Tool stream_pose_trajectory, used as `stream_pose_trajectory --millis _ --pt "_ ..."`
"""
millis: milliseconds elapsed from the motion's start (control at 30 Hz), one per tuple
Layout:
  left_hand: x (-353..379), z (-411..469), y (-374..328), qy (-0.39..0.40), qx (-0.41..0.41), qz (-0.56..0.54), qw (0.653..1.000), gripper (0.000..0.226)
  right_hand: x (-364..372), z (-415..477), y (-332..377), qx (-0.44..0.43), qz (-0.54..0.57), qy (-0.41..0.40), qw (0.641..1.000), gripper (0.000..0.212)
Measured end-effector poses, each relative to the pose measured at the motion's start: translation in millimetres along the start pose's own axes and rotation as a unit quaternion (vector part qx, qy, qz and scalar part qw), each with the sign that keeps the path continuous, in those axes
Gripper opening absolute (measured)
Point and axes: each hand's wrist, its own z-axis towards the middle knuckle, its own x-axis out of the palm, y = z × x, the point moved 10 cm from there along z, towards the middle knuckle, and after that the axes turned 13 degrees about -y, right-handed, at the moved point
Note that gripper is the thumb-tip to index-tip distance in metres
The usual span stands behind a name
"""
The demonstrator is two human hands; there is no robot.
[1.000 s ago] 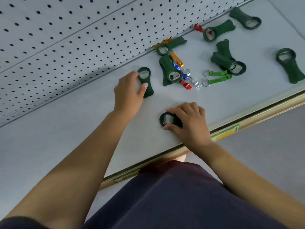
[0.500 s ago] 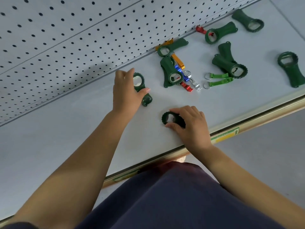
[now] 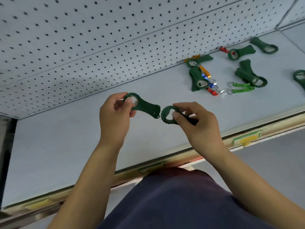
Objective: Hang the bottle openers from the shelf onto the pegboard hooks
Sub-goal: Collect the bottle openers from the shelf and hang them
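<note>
My left hand (image 3: 115, 119) grips a dark green bottle opener (image 3: 145, 107) by its ring end, lifted off the white shelf (image 3: 66, 146), with the handle pointing right. My right hand (image 3: 196, 126) holds a second dark green opener (image 3: 166, 115) by the ring, its handle hidden under my fingers. The two openers nearly touch end to end. Several more green openers (image 3: 198, 80) lie on the shelf at the upper right. The white pegboard (image 3: 99, 38) rises behind the shelf; no hooks show in view.
Small coloured keychain openers, orange (image 3: 204, 71), blue, red (image 3: 212, 91) and light green (image 3: 242, 87), lie among the green ones. The shelf's metal front edge (image 3: 247, 129) carries yellow-green labels. A dark post (image 3: 6, 146) stands at the far left.
Both hands have lifted their openers off the shelf and brought them together in front of me. The view has tilted, so the loose openers sit farther right.
</note>
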Motion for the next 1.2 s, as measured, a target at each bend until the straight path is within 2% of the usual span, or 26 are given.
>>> stream_pose_trajectory --millis 200,500,667,833,1067,1200 --pt "-102 2 -12 -0.034 -0.005 -0.115 0.993 0.015 45 -55 71 -0.006 0.051 -0.004 0.999 0.017" --pt "-236 11 -9 -0.050 0.014 -0.260 0.964 0.014 126 -146 176 -0.081 0.131 0.077 0.985 0.017" --pt "-290 14 -10 -0.021 0.007 -0.322 0.947 0.014 162 -185 213 -0.117 0.158 0.129 0.972 0.027" --pt "-330 13 -13 -0.032 0.026 -0.351 0.935 0.014 177 -213 258 -0.203 0.178 0.149 0.951 0.042" --pt "-371 9 -22 -0.068 0.094 -0.337 0.934 0.023 184 -221 320 -0.318 0.234 0.100 0.913 0.042" --pt "-381 6 -23 -0.072 0.116 -0.325 0.936 0.024 194 -213 331 -0.333 0.201 0.076 0.918 0.039"
